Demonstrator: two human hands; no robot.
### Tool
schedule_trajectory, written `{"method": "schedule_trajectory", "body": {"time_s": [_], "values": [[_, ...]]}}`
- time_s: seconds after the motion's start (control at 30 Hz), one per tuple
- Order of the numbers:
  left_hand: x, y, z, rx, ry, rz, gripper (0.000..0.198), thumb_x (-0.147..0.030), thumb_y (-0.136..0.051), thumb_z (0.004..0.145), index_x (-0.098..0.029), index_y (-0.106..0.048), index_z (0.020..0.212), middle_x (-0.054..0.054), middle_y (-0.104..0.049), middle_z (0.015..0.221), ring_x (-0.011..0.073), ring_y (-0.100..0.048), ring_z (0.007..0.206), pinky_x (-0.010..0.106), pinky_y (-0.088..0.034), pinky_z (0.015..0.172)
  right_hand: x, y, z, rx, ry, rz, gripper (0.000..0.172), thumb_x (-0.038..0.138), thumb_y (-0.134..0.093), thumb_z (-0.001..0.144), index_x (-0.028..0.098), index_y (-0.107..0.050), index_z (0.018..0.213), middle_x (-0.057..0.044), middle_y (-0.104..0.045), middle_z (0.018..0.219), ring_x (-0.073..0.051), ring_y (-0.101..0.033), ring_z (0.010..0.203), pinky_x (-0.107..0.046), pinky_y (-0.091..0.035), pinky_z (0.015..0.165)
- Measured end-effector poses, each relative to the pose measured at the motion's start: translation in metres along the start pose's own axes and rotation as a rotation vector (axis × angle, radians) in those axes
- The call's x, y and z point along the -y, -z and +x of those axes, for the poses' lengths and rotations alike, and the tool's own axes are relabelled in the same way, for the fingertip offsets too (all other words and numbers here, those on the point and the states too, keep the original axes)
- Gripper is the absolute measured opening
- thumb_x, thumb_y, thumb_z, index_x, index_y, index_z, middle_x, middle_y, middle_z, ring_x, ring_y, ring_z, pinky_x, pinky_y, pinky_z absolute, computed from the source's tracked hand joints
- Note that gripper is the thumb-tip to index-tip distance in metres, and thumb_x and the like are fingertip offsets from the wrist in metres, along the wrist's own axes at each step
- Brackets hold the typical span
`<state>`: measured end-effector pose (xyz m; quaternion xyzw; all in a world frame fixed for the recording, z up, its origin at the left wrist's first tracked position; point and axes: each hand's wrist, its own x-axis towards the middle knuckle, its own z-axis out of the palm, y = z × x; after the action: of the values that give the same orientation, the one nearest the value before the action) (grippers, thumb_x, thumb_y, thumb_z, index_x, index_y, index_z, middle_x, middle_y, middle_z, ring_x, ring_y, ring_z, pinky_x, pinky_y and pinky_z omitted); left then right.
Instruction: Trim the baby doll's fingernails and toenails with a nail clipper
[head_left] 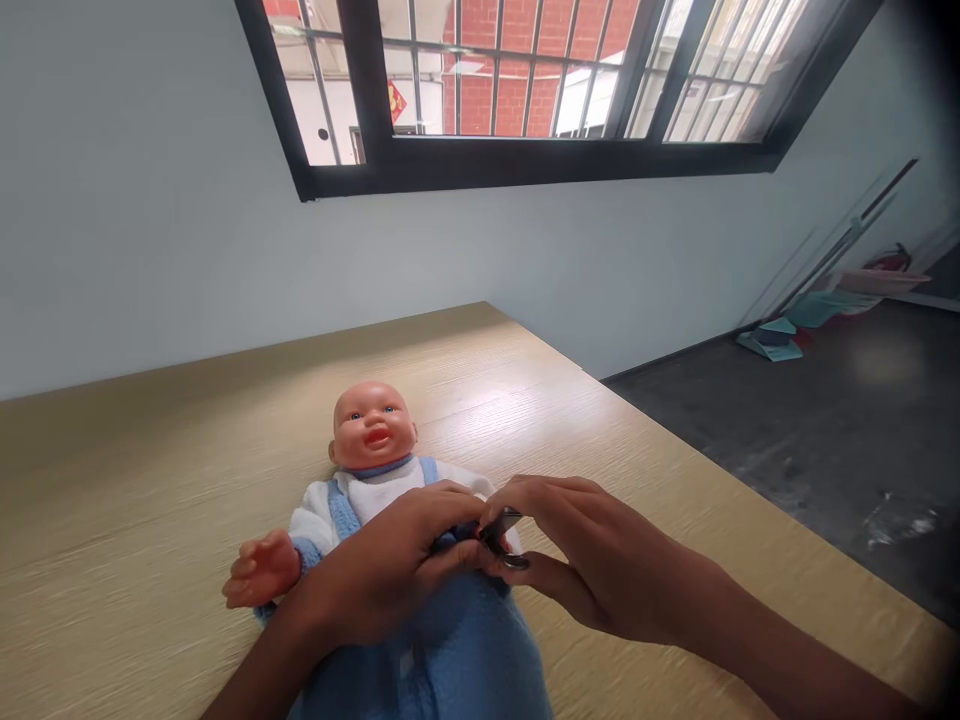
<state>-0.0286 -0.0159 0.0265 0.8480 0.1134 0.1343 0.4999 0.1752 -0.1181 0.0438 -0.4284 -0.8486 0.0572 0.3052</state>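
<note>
A baby doll lies on its back on the wooden table, dressed in a white top and blue overalls. My left hand reaches across its body, fingers closed around the doll's hand on the right side; only small bits of that doll hand show. In my right hand is a small dark metal nail clipper, pinched between thumb and fingers. Its front end is against or very close to the doll's fingers, partly hidden by my own. The doll's other hand rests free on the left.
The light wooden table meets a pale wall below a barred window. Past the table's right edge lies a dark floor, with a dustpan and basins by the wall.
</note>
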Motion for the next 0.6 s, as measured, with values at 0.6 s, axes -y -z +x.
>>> {"method": "schedule_trajectory", "body": {"time_s": [0.6], "values": [[-0.001, -0.003, -0.001, -0.003, 0.038, 0.064, 0.020, -0.020, -0.053, 0.103, -0.022, -0.073, 0.104, 0.001, -0.072, 0.109, 0.0203, -0.064, 0.105, 0.031, -0.049, 0.095, 0.009, -0.022, 0.003, -0.167, 0.123, -0.121, 0.014, 0.028, -0.041, 0.112, 0.019, -0.050, 0.106, 0.000, -0.063, 0.079, -0.017, -0.061, 0.067, -0.029, -0.047, 0.060]]}}
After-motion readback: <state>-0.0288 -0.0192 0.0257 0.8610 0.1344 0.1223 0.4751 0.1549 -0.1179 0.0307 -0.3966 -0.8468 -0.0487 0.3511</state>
